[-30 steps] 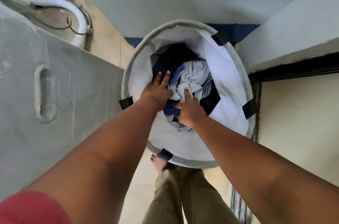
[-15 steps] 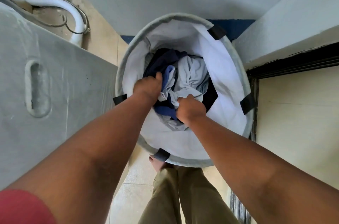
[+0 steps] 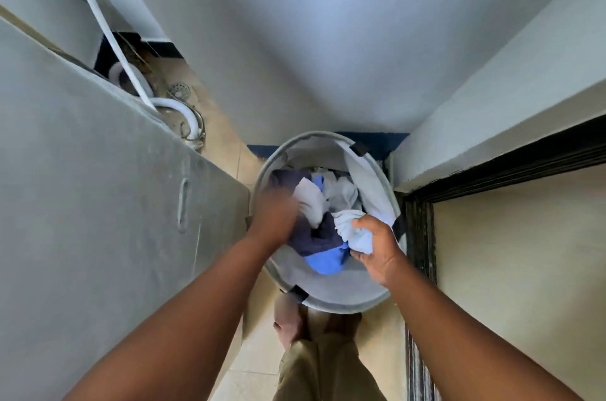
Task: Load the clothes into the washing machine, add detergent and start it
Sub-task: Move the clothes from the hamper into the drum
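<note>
1. Tiled floor point(image 3: 252, 364) carries the laundry basket point(image 3: 377, 190).
2. Right hand point(image 3: 377, 249) clenches a pale garment point(image 3: 355, 231); the left hand point(image 3: 273, 220) is too blurred to tell its grip.
3. Loading step: lift clothes point(image 3: 314, 236) left into the washing machine point(image 3: 98, 203).

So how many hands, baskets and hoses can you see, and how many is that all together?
Hands: 2, the left hand blurred over the clothes, the right hand gripping a pale blue cloth
Laundry baskets: 1
White hoses: 1
Total: 4
</note>
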Demonstrator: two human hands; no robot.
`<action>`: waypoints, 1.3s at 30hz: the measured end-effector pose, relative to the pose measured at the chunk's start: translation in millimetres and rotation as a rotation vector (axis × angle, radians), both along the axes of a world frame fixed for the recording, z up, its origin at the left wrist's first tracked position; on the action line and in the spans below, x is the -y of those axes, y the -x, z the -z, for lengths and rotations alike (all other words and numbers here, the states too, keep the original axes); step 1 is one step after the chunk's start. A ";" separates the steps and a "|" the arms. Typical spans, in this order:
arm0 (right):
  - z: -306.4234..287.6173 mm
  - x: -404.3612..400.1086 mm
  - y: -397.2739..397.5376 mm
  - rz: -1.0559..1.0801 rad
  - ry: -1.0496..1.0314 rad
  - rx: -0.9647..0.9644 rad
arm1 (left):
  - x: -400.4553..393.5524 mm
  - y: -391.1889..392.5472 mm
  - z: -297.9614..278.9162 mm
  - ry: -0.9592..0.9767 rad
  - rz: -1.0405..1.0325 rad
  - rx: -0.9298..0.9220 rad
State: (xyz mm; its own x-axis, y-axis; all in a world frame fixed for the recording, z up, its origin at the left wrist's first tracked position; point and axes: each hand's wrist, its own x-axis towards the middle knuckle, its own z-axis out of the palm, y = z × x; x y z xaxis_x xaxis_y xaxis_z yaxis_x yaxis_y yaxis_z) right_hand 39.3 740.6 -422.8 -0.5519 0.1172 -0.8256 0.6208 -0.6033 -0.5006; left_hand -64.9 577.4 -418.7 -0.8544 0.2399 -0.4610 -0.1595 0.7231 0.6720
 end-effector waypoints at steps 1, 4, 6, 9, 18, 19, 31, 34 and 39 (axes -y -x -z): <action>-14.1 -1.5 0.5 0.055 0.054 -0.019 | -1.5 -0.9 -19.6 -0.089 -0.125 0.095; -55.3 -3.0 9.5 0.013 0.099 -0.096 | -3.8 -5.1 -76.3 -0.270 -0.385 0.200; -92.8 2.8 17.6 -0.181 0.024 -0.107 | -6.0 -6.7 -118.4 -0.367 -0.504 0.204; -146.3 20.0 28.6 -0.452 -0.094 -0.168 | -6.1 -4.1 -178.4 -0.401 -0.477 0.165; -322.8 47.1 41.2 -0.278 -0.385 -0.464 | 26.7 2.1 -370.6 -0.400 -0.108 -0.081; -344.6 53.7 42.2 -0.255 -0.360 -0.518 | 34.6 0.6 -394.4 -0.442 -0.091 -0.085; -544.3 276.7 51.3 -0.486 -0.135 -0.970 | 285.7 -52.2 -551.9 -0.492 0.211 -1.005; -553.4 343.5 52.8 -0.500 -0.155 -1.045 | 350.3 -49.0 -548.9 -0.445 0.191 -1.049; -531.1 433.2 63.5 -0.502 -0.188 -1.014 | 430.6 -47.5 -536.6 -0.490 0.268 -1.023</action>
